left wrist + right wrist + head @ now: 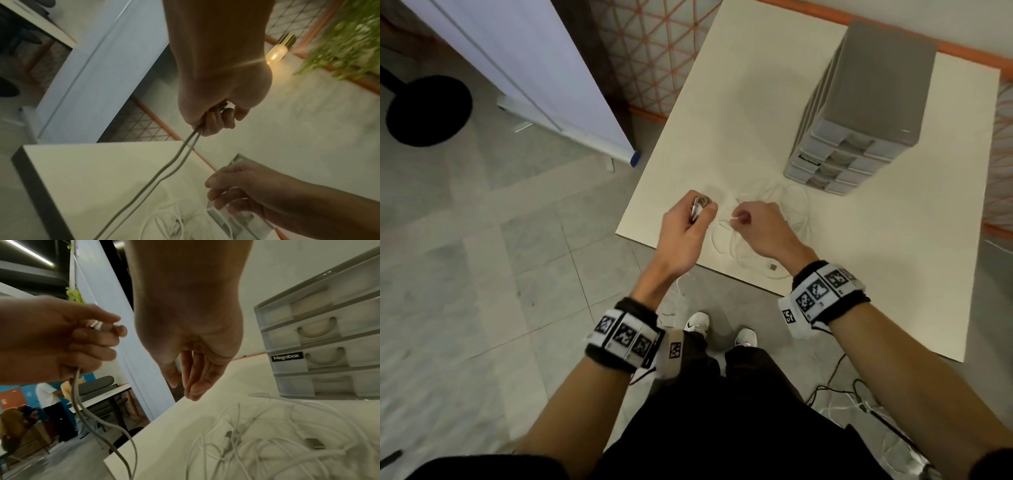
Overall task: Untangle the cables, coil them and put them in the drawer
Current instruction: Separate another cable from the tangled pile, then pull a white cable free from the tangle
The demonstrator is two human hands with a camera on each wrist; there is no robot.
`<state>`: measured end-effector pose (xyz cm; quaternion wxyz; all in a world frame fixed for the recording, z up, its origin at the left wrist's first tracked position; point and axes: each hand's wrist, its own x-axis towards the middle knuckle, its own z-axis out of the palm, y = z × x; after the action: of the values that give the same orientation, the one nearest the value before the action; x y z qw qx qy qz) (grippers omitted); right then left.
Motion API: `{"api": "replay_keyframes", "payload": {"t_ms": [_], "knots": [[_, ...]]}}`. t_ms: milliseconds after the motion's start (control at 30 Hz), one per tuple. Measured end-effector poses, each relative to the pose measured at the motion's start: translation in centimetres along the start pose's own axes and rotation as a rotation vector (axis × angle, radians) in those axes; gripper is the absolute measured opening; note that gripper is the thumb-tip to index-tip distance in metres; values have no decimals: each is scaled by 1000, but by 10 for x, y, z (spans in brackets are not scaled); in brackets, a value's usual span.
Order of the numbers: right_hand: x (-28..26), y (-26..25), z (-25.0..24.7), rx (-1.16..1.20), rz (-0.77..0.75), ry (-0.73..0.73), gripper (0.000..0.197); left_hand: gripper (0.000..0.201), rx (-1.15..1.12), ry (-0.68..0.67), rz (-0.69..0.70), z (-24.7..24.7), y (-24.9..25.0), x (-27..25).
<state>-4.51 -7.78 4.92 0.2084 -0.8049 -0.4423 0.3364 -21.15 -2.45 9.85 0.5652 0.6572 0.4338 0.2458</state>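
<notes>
Both hands worked low at six o'clock of the head view. The left hand (686, 229) gripped two plug ends of the grey cable (697, 209), strands trailing off the table (893, 274) edge, where a tug might snag. The left-wrist view showed those strands running down toward the white tangle (174, 217). In the right-wrist view the right hand (191, 369) hung loose and empty above it; the drawer unit (329, 345) at three o'clock stood shut, crowding that side.
</notes>
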Motion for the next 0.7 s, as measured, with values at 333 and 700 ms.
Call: {"api": "replay_keyframes", "payload": {"t_ms": [333,700], "knots": [[36,34,45,-134,93,-173,24,35,13,-61,-53,17,-7,34],[-8,5,-77,377,-83,144,14,16,67,-187,149,29,25,53]]}}
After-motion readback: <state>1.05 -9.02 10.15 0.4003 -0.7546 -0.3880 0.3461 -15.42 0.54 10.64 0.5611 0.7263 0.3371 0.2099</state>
